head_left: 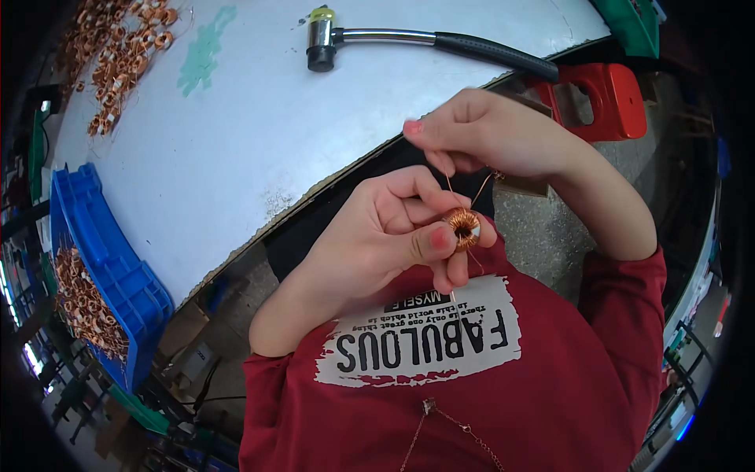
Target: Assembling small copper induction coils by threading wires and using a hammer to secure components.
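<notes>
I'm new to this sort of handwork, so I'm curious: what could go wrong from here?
The coil is held in the fingers of the left hand, off the table, so it might drop if it slips.
The wire running up to the right hand is thin; too hard a pull could kink or snap it.
The hammer pokes past the table's edge, so an arm might knock it.

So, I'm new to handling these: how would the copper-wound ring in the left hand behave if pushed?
The copper-wound ring is probably stiff, its turns packed closely together. The wires leading off it look thin, so they likely bend easily. Being round, it may roll on edge, though those wires could hinder it.
</notes>
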{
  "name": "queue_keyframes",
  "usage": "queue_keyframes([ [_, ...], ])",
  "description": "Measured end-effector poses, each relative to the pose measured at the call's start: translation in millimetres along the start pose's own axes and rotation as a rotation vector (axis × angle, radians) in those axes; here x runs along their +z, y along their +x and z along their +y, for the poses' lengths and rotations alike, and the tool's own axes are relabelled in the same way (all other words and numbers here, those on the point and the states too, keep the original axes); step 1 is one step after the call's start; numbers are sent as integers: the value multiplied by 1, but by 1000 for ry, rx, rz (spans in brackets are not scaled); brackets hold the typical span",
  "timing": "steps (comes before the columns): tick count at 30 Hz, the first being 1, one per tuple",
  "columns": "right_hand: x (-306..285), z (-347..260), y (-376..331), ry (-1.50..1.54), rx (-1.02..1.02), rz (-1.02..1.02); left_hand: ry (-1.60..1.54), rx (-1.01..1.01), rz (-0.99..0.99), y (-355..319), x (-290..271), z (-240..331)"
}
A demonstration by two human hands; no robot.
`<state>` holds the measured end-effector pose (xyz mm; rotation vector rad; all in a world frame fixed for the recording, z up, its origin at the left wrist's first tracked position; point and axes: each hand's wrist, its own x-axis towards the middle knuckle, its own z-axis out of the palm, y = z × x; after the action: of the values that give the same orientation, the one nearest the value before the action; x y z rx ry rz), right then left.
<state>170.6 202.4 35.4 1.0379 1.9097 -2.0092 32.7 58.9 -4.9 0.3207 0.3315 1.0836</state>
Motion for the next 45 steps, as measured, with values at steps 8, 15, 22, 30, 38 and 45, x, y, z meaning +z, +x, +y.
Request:
queue_keyframes([
  [8, 35, 14, -37, -521, -1056, 674, -287, 286, 157, -9, -5, 13],
  [15, 49, 12, -19, -861, -1040, 587, -182, 294, 217, -16, -4, 16],
  [22, 58, 16, -11, -723, -936, 249, -236, 395, 202, -22, -11, 9],
  [30, 62, 12, -14, -145, -877, 334, -48, 428, 288, -25, -16, 4],
  [38, 49, 34, 0, 235, -1043, 255, 26, 557, 367, -19, -8, -5],
  [45, 65, 55, 7, -691, -1240, 421, 77, 499, 371, -20, -5, 1],
])
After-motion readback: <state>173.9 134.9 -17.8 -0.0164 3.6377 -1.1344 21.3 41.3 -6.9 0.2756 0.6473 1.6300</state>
